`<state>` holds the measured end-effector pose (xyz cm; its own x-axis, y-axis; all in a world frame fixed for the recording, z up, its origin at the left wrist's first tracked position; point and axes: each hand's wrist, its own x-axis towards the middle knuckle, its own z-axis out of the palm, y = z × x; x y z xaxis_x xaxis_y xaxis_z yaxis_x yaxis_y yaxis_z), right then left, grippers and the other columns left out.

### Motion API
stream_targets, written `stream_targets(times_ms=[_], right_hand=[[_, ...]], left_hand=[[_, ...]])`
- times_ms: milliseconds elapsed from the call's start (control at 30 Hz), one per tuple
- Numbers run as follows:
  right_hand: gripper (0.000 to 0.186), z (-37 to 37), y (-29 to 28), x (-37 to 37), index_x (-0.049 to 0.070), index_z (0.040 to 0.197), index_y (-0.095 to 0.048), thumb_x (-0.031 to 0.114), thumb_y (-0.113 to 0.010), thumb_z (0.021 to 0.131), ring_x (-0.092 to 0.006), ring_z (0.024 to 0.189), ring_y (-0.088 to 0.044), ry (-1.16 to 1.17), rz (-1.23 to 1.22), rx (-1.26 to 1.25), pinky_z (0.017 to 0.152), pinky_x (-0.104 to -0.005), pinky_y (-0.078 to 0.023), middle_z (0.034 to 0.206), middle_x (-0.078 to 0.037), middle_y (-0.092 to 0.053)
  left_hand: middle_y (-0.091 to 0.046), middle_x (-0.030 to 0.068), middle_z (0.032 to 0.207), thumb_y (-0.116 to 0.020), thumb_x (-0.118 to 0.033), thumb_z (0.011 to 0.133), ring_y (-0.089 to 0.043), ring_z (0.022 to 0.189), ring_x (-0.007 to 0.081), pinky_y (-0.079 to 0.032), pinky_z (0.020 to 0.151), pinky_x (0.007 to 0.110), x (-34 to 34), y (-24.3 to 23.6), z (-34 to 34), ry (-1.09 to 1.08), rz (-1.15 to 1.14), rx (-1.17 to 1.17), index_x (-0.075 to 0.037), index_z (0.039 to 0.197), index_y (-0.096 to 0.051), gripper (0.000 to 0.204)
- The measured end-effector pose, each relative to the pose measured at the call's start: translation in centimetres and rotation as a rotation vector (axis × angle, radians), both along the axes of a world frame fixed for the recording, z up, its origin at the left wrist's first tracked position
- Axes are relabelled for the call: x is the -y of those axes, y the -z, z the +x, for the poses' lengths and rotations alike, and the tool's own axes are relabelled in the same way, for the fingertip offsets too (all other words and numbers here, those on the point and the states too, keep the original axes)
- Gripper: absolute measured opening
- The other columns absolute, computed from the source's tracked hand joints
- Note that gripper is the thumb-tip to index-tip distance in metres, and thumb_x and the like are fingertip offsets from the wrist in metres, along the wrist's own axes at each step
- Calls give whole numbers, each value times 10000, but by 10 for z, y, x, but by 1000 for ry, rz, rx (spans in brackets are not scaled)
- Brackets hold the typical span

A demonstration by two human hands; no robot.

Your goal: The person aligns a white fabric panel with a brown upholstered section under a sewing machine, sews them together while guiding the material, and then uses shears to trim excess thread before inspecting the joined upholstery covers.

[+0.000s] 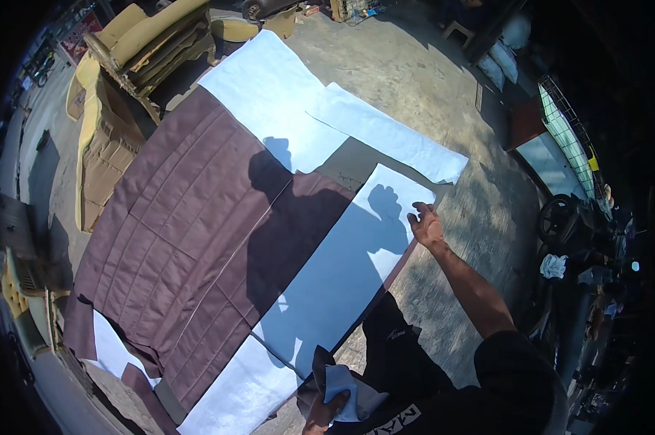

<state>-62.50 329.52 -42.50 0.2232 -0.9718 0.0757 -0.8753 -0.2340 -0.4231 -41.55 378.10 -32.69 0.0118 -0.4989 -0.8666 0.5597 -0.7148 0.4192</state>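
Note:
A large brown quilted cover with stitched parallel lines lies spread out before me. White-backed fabric panels surround it, one long white panel along its right side and another white piece at the far end. My right hand is at the far right corner of the long panel, its fingers bent but apart, holding nothing that I can see. My left hand, low in the view and close to my body, grips a folded piece of brown fabric with white backing. My shadow falls across the cover and the panel.
Worn yellow-and-brown sofa parts stand at the far left. Concrete ground stretches along the right, where a dark wheel and a wire rack stand. White sacks sit at the far right.

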Motion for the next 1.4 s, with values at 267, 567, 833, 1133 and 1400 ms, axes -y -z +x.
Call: stream_targets(times_ms=[267,567,833,1133,1400], right_hand=[[206,-103,76,183,35,986,-626,204,-721,917,-226,601,-639,851,528,928,567,-350,-546,754,-88,-648],[131,-94,-1,136,64,947,-644,134,-743,897,-160,636,-644,696,658,1317,608,-321,-575,766,-55,-658],[196,-139,0,124,37,1007,-668,218,-705,940,-157,661,-640,545,1017,1147,639,-308,-567,849,-71,-676],[222,-74,1,145,120,1059,-695,229,-732,869,-242,807,-655,122,299,170,715,-369,-540,840,-98,-633],[265,-5,73,174,88,1002,-658,279,-746,840,-291,1023,-590,-342,81,-350,835,-483,-496,1027,-88,-596]], left_hand=[[-693,64,1143,-764,-362,915,-631,1056,161,-500,917,315,201,-22,-83,481,182,-48,-9,1282,-638,525],[-702,63,1157,-790,-330,898,-653,1029,155,-516,884,295,237,-24,-79,256,105,122,5,1324,-612,570],[-672,139,1174,-783,-212,880,-652,1036,220,-526,864,357,248,-8,-94,432,18,201,5,1380,-528,601],[-672,68,1115,-748,-323,938,-639,929,144,-520,753,284,287,-38,-97,491,164,211,-31,1363,-532,560],[-674,79,1070,-769,-313,918,-661,880,170,-539,728,329,248,-2,-107,533,204,214,-23,1258,-614,472]])
